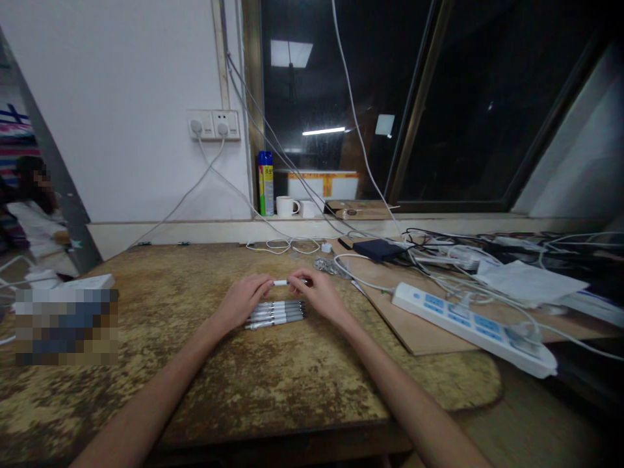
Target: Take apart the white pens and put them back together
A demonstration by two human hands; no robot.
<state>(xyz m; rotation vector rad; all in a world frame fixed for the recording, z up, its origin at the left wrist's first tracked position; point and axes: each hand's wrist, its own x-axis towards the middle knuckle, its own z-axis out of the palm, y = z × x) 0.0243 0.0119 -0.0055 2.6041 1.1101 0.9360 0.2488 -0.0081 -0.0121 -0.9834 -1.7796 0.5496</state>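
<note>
Between my two hands is a white-barrelled pen [281,283], lying crosswise, its ends covered by my fingers. My left hand [245,299] pinches its left end, and my right hand [314,291] grips the right end, where a dark tip shows past the fingers. Just nearer to me, several white and grey pens [277,314] lie side by side in a row on the worn wooden table [273,383]. The left hand's edge covers the left ends of some of them.
A white power strip [472,328] with plugs rests on a brown board [404,325] at right, amid tangled cables [439,260]. A dark box [377,249] sits behind. On the sill stand a spray can [266,184] and a white mug [286,207]. A person [36,208] is at far left.
</note>
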